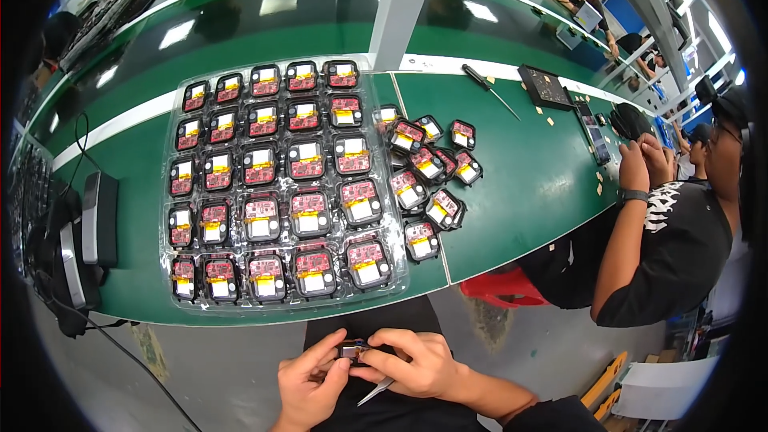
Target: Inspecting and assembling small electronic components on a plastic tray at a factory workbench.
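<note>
My left hand (314, 380) pinches a small black device (350, 350) between thumb and fingers, above my lap and below the table edge. My right hand (418, 362) bends over its other side, fingers touching it. A pair of metal tweezers (376, 390) is tucked in my right hand, the tips pointing down and to the left. On the table, a clear plastic tray (404, 260) holds rows of square black housings (306, 160) with red circuit boards, yellow tape and white blocks. More such housings (426, 162) lie in a loose pile just right of the tray.
A screwdriver (492, 92) and a black box (546, 86) lie farther right on the green table (512, 192). At the right a co-worker (672, 232) handles a dark part. Dark boxy equipment with cables (100, 220) stands left. A grey post (398, 16) rises behind the tray.
</note>
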Available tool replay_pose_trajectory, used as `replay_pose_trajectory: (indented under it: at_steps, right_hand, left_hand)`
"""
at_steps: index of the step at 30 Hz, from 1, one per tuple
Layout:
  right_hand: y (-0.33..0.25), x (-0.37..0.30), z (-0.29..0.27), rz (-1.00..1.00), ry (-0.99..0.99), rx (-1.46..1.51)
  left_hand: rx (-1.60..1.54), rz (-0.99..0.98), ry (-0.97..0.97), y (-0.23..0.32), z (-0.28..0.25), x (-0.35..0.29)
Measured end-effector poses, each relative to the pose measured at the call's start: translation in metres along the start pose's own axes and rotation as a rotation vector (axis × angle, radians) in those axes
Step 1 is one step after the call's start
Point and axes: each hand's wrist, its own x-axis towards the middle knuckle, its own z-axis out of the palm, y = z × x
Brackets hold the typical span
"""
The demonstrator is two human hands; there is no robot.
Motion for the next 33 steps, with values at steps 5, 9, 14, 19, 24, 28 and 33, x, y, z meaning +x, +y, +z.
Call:
replay_pose_trajectory:
  at_steps: [5, 9, 14, 19, 24, 28, 33]
  right_hand:
    - [0.001, 0.001, 0.002, 0.018, -0.017, 0.063]
    - [-0.001, -0.009, -0.002, 0.091, 0.015, 0.075]
    - [-0.001, -0.013, 0.011, 0.204, 0.071, 0.259]
    - [-0.016, 0.005, 0.003, 0.393, -0.095, 0.521]
    - [-0.001, -0.001, 0.005, 0.316, -0.071, 0.277]
    - [-0.002, 0.001, 0.005, 0.322, -0.081, 0.191]
    - [0.009, 0.001, 0.010, 0.073, 0.020, 0.020]
  left_hand:
    - [0.055, 0.007, 0.027, -0.003, -0.008, -0.002]
    - [-0.386, -0.070, -0.177, -0.006, -0.005, 0.003]
    - [-0.603, -0.009, -0.252, -0.014, 0.000, 0.004]
    - [-0.598, 0.024, -0.061, -0.018, 0.005, 0.006]
    - [-0.621, 0.045, 0.036, -0.016, 0.005, 0.014]
    - [-0.625, 0.019, 0.028, -0.017, 0.003, 0.013]
    - [-0.668, 0.007, -0.007, -0.017, 0.003, 0.012]
